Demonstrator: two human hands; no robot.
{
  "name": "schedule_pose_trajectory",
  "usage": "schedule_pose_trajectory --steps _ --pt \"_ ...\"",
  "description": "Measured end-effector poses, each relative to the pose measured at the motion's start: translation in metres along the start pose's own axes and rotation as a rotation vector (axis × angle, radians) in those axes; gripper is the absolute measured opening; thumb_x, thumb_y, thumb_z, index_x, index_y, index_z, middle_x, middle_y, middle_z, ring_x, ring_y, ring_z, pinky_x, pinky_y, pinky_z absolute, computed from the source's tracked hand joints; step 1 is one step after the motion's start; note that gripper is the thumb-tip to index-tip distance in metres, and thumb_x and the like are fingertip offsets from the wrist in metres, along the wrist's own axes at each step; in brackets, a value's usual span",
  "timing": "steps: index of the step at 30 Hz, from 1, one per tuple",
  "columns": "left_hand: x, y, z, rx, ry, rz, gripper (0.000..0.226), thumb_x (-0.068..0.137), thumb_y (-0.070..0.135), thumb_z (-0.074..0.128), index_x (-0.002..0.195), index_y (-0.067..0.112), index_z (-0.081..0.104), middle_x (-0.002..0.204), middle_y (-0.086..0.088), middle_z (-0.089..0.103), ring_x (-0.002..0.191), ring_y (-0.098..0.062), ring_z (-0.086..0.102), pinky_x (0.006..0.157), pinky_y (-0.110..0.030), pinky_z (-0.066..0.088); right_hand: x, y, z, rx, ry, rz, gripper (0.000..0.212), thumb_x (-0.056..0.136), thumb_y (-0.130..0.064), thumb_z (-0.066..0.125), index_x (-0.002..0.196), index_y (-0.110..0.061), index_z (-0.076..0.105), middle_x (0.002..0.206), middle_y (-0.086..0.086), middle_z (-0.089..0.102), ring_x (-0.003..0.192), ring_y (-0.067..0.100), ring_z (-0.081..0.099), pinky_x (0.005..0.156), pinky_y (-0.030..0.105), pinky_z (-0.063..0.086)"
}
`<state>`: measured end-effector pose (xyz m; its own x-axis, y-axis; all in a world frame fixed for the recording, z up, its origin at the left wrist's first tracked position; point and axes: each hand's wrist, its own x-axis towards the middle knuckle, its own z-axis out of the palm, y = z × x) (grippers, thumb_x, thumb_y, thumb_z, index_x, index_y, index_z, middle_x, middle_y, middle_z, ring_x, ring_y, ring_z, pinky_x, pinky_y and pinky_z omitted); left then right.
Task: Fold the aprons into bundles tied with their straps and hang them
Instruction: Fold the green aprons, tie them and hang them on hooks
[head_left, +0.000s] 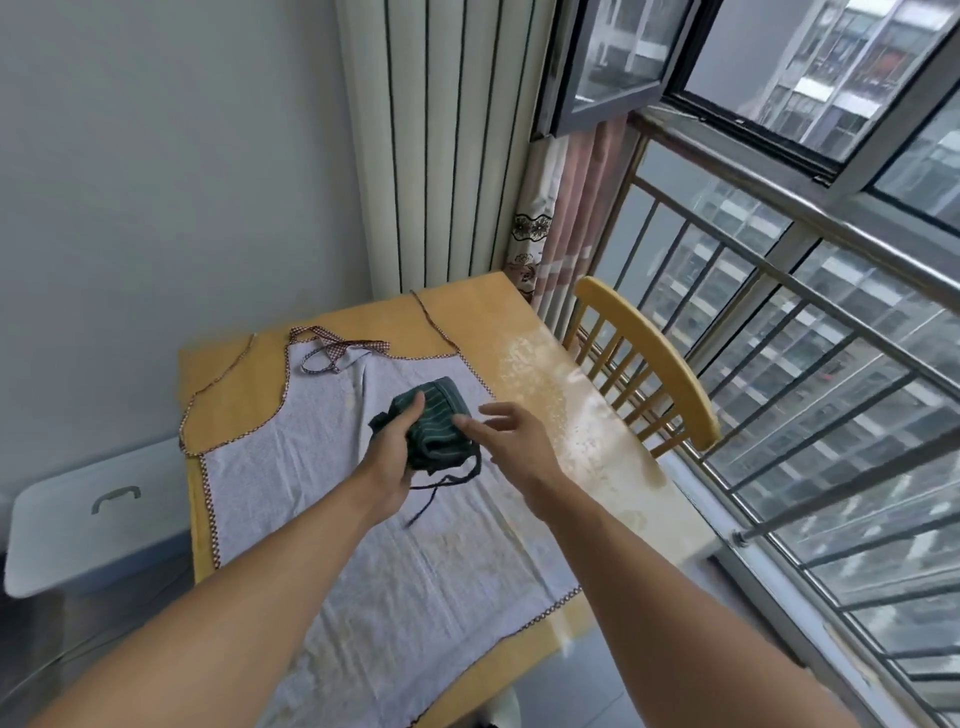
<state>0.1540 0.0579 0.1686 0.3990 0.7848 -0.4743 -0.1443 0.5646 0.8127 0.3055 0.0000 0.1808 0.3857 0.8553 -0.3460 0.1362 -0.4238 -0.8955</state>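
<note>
**Green bundle in hand, tie not yet secured**

Nearest: pale apron (415, 545) spread flat on bench (587, 415), still unfolded. Above its middle, green striped bundle (436, 431) held off the cloth. Left hand (392, 457) closed round bundle's left side, fingers (413, 410) wrapped over the top. Right hand (506, 431) open, fingers spread, tips touching or just beside bundle's right edge; contact unclear. Dark strap (441, 486) dangling loose beneath. Judged step: tying the bundle. Next move calls for catching that strap and knotting it, then hanging.

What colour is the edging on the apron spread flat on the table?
Red-and-white check trim round a pale grey apron, seen in the head view.
</note>
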Motion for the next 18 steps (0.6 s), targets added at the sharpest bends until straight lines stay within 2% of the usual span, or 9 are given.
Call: schedule_pose_trajectory --steps 3,5,8,9,12,13,16,18 --pt "-0.002 0.000 0.010 -0.053 -0.013 -0.006 0.046 0.109 0.042 0.038 0.131 0.011 0.064 0.112 -0.011 0.075 0.097 -0.022 0.072 0.066 -0.027 0.057 0.005 0.006 -0.004 0.081 -0.191 0.080 0.051 0.077 -0.049 0.085 0.112 -0.015 0.068 0.104 0.007 0.074 0.092 0.022 0.070 0.080 0.044 0.059" --pt "-0.002 -0.001 0.016 -0.050 0.024 -0.017 0.049 0.108 0.045 0.037 0.131 0.011 0.064 0.110 -0.011 0.076 0.098 -0.024 0.073 0.072 -0.032 0.058 0.009 0.009 -0.003 0.031 -0.143 0.035 0.048 0.077 -0.045 0.086 0.109 -0.013 0.068 0.100 0.006 0.074 0.089 0.021 0.071 0.079 0.041 0.058" --pt "0.001 -0.007 0.029 -0.065 0.140 -0.050 0.056 0.107 0.052 0.036 0.133 0.011 0.063 0.119 -0.016 0.073 0.109 -0.030 0.071 0.095 -0.046 0.057 0.014 0.017 -0.005 -0.084 -0.033 -0.067 0.042 0.072 -0.041 0.086 0.100 -0.019 0.064 0.093 0.003 0.073 0.083 0.020 0.071 0.074 0.046 0.060" --pt "0.003 -0.008 0.033 -0.074 0.190 -0.061 0.057 0.107 0.053 0.035 0.133 0.010 0.063 0.119 -0.017 0.072 0.108 -0.032 0.070 0.094 -0.046 0.057 0.013 0.018 -0.007 -0.124 -0.026 -0.109 0.039 0.073 -0.040 0.085 0.097 -0.022 0.061 0.091 0.001 0.072 0.080 0.018 0.071 0.070 0.045 0.059" --pt "0.010 -0.014 0.041 -0.037 0.293 -0.121 0.059 0.106 0.057 0.035 0.129 0.011 0.064 0.114 -0.016 0.073 0.098 -0.030 0.071 0.072 -0.039 0.056 0.010 0.019 -0.012 -0.256 -0.026 -0.236 0.035 0.076 -0.042 0.082 0.092 -0.025 0.056 0.083 -0.005 0.067 0.072 0.016 0.064 0.060 0.038 0.049" --pt "0.010 -0.016 0.044 -0.007 0.321 -0.123 0.060 0.105 0.059 0.035 0.127 0.012 0.065 0.113 -0.015 0.073 0.097 -0.030 0.071 0.069 -0.037 0.054 0.011 0.020 -0.015 -0.272 -0.031 -0.267 0.035 0.076 -0.044 0.081 0.091 -0.025 0.055 0.081 -0.007 0.066 0.070 0.016 0.063 0.058 0.037 0.047" --pt "0.011 -0.021 0.051 0.022 0.345 -0.122 0.065 0.103 0.063 0.033 0.122 0.012 0.068 0.109 -0.016 0.075 0.099 -0.031 0.072 0.068 -0.036 0.055 0.013 0.020 -0.024 -0.310 -0.053 -0.322 0.035 0.079 -0.046 0.078 0.092 -0.025 0.054 0.080 -0.010 0.062 0.069 0.014 0.059 0.058 0.035 0.045" --pt "0.010 -0.020 0.055 -0.028 0.311 -0.121 0.071 0.097 0.071 0.035 0.120 0.013 0.069 0.110 -0.016 0.075 0.102 -0.031 0.072 0.073 -0.037 0.057 0.016 0.018 -0.032 -0.282 -0.080 -0.342 0.033 0.081 -0.046 0.078 0.096 -0.025 0.056 0.085 -0.010 0.063 0.076 0.016 0.062 0.065 0.040 0.051"
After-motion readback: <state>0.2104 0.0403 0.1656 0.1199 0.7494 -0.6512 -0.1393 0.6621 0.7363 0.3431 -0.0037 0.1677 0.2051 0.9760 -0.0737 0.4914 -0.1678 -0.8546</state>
